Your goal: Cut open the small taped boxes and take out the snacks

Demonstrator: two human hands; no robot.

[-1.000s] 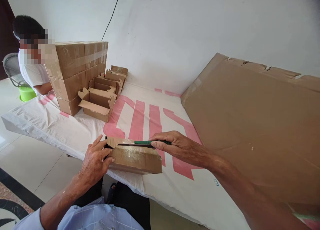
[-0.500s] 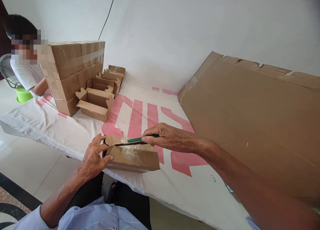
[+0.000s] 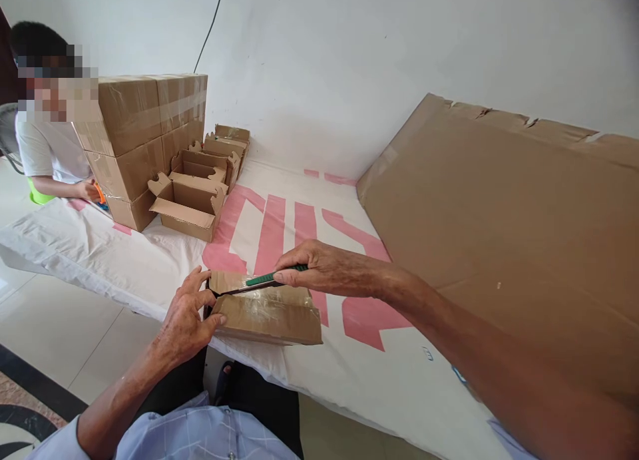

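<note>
A small taped cardboard box (image 3: 269,313) lies near the front edge of the white-and-pink covered surface (image 3: 279,220). My left hand (image 3: 187,317) presses against the box's left end, fingers spread over its corner. My right hand (image 3: 319,268) grips a green-handled knife (image 3: 259,281) whose blade lies along the taped seam on top of the box, pointing left.
A large flat cardboard sheet (image 3: 499,227) leans against the wall on the right. At the back left stand stacked sealed cartons (image 3: 144,127) and several open small boxes (image 3: 190,200). Another person (image 3: 50,140) sits behind the stack, with a hand on the surface. Tiled floor lies to the left.
My right hand and the knife have slid leftward along the top seam of the box. The other person's hand has come into view beside the stack.
</note>
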